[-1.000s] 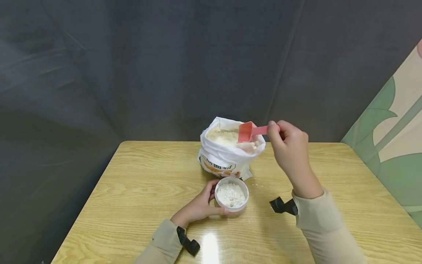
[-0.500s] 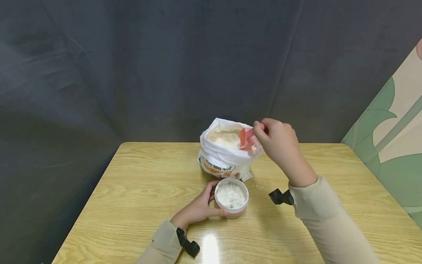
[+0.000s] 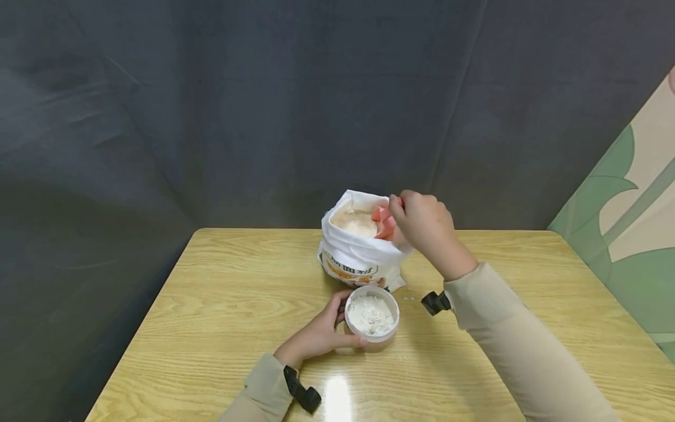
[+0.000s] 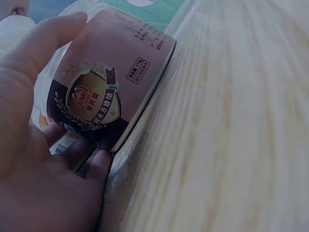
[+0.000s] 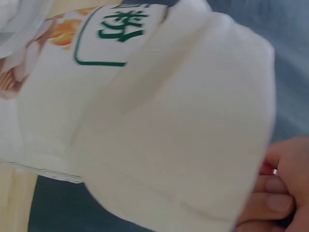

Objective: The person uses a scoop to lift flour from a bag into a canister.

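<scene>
A white cloth-like bag point(image 3: 345, 243) stands rolled open near the table's back, with pale flour point(image 3: 354, 223) inside. My right hand point(image 3: 426, 227) grips the handle of a pink-red scoop point(image 3: 385, 220), whose head is down in the bag's mouth at the right side. In the right wrist view the bag's folded rim point(image 5: 188, 111) covers most of the scoop, and curled fingers point(image 5: 265, 205) show behind it. In front of the bag, my left hand point(image 3: 319, 333) holds a round tub point(image 3: 378, 338) of white powder, thumb and fingers around its side. Its pink label point(image 4: 140, 53) faces the left wrist camera.
Both things stand on a wood-grain table point(image 3: 227, 293). A dark curtain point(image 3: 295, 117) hangs behind it, and a green-and-cream patterned panel point(image 3: 633, 246) is at the right. Small white specks point(image 3: 410, 298) lie right of the tub. Black straps with camera mounts point(image 3: 303, 391) sit at the wrists.
My right hand has moved left and brought the scoop from above the bag's right rim down into its mouth. The left hand and tub have stayed in place.
</scene>
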The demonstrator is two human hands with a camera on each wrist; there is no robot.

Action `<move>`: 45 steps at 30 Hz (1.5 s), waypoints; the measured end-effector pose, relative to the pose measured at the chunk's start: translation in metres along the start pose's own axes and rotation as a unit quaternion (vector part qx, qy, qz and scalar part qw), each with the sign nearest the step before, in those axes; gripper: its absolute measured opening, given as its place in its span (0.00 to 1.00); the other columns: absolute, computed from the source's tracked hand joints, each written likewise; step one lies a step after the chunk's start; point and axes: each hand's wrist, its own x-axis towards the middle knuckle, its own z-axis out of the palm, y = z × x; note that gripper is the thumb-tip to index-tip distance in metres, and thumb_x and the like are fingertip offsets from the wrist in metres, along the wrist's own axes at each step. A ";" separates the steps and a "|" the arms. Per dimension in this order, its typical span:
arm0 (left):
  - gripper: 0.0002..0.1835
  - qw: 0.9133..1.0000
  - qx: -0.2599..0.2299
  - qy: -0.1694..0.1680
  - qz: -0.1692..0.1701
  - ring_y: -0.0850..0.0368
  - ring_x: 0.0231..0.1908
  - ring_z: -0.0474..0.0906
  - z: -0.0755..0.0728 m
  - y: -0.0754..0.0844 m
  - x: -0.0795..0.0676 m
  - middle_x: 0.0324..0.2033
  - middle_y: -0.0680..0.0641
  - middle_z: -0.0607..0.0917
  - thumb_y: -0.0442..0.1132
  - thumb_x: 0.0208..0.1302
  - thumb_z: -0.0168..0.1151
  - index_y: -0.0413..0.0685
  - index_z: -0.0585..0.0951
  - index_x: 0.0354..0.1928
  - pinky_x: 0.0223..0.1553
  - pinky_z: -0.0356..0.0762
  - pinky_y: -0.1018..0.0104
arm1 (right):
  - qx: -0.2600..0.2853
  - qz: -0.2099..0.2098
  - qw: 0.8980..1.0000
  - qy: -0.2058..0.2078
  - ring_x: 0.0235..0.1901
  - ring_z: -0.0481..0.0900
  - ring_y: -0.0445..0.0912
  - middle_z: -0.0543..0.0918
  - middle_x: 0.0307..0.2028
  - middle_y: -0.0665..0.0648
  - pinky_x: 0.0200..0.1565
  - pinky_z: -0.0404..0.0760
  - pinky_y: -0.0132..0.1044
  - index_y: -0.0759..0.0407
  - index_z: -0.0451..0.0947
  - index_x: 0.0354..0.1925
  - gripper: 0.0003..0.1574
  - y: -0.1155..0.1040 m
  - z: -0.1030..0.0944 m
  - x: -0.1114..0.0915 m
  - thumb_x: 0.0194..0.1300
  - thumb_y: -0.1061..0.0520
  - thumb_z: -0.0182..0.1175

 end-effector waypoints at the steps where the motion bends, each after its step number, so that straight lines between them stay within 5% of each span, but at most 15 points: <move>1: 0.51 1.000 -0.001 -0.001 0.000 0.47 0.73 0.60 0.000 0.000 0.000 0.74 0.44 0.60 0.39 0.59 0.77 0.49 0.53 0.77 0.73 0.55 0.50 | -0.002 0.003 1.000 -0.005 0.17 0.64 0.49 0.64 0.16 0.54 0.21 0.62 0.41 0.56 0.63 0.19 0.29 0.001 0.002 0.001 0.79 0.48 0.42; 15: 0.52 1.000 0.006 0.004 -0.002 0.47 0.73 0.61 -0.002 0.001 0.002 0.75 0.44 0.59 0.39 0.58 0.77 0.49 0.53 0.77 0.73 0.55 0.49 | -0.003 0.018 0.998 -0.053 0.27 0.76 0.57 0.77 0.24 0.61 0.30 0.73 0.50 0.61 0.74 0.24 0.28 0.000 0.015 0.015 0.79 0.49 0.42; 25: 0.51 1.000 0.003 0.002 -0.002 0.47 0.73 0.61 0.000 0.000 0.005 0.75 0.43 0.60 0.39 0.58 0.77 0.47 0.53 0.77 0.73 0.55 0.50 | 0.073 0.065 0.992 -0.076 0.19 0.64 0.48 0.65 0.17 0.54 0.25 0.66 0.42 0.59 0.67 0.19 0.30 0.001 0.010 0.018 0.80 0.51 0.41; 31: 0.52 1.000 0.002 0.003 0.001 0.48 0.73 0.61 0.001 0.000 0.007 0.74 0.43 0.60 0.38 0.58 0.77 0.47 0.53 0.77 0.73 0.55 0.51 | 0.119 0.089 0.985 -0.085 0.20 0.67 0.48 0.70 0.20 0.55 0.23 0.68 0.39 0.62 0.76 0.25 0.30 0.004 0.004 0.017 0.80 0.50 0.41; 45: 0.52 1.000 0.001 0.000 0.000 0.48 0.73 0.60 0.001 0.001 0.005 0.74 0.43 0.60 0.38 0.58 0.77 0.47 0.53 0.77 0.73 0.55 0.51 | 0.187 0.068 0.975 -0.094 0.19 0.65 0.46 0.71 0.18 0.53 0.24 0.65 0.38 0.67 0.79 0.27 0.30 -0.002 0.004 0.015 0.80 0.52 0.43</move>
